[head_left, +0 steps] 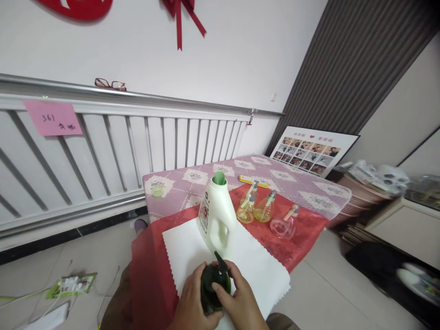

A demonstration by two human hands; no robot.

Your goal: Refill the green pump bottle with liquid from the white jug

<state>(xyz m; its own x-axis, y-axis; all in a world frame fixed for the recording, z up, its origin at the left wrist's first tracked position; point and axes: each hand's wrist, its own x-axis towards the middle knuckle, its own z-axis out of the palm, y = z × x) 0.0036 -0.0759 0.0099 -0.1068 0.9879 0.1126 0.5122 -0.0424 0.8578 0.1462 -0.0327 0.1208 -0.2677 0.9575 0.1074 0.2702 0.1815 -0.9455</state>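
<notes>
A dark green pump bottle (209, 288) is between my two hands, its black nozzle pointing up and away. My left hand (192, 293) wraps its left side. My right hand (242, 295) grips the right side, with the thumb on the pump top. Just beyond stands a pale detergent jug (220, 211), upright and uncapped, with its green spout showing. A light green cap (157, 191) lies at the table's far left. Right of the jug are several clear bottles with trigger or pump tops, including a yellowish one (264, 211) and a pinkish one (283, 226).
A white mat (254, 256) lies over a red cloth (147, 270) on the patterned tablecloth (282, 174). A yellow-edged pack (253, 181) rests behind the bottles. The white radiator (113, 142) runs along the wall. Cables and a power strip (74, 285) are on the floor at left.
</notes>
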